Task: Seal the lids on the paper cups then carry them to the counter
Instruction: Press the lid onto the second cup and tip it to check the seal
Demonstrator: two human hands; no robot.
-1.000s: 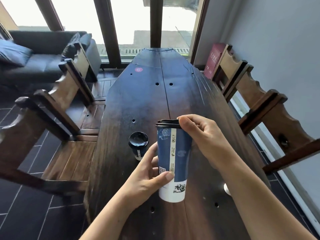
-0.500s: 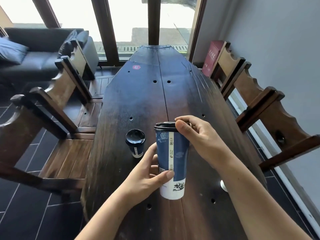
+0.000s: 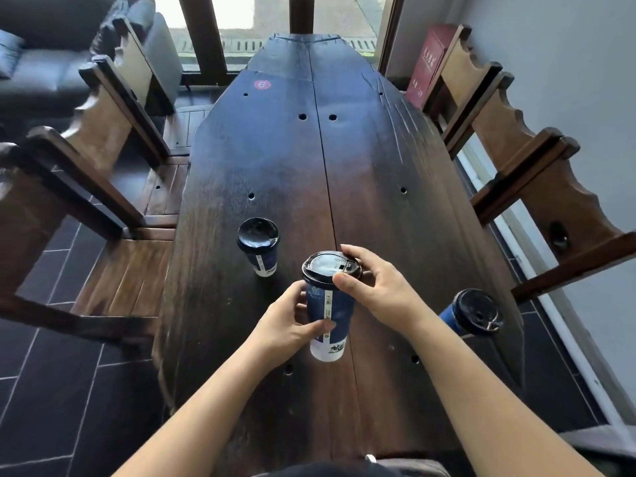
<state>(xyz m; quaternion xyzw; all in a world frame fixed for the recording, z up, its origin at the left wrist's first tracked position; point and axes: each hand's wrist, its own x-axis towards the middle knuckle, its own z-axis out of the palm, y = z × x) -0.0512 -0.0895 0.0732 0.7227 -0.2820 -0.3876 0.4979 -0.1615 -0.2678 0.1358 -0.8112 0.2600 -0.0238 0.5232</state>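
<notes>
Toward the near end of the table (image 3: 275, 160), chairs (image 3: 113, 139) lining both long edges, left hand (image 3: 289, 325) grips tall cup (image 3: 332, 313); right hand (image 3: 382, 290) pinches its lid (image 3: 325, 266).

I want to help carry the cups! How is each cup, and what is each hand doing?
Tall cup: upright, black lid on top.
Left hand: grips the tall cup's side.
Right hand: pinches the lid's rim.
Small cup: upright on the table, lid on, untouched.
Third cup: lid on, near the table's right edge, untouched.
</notes>
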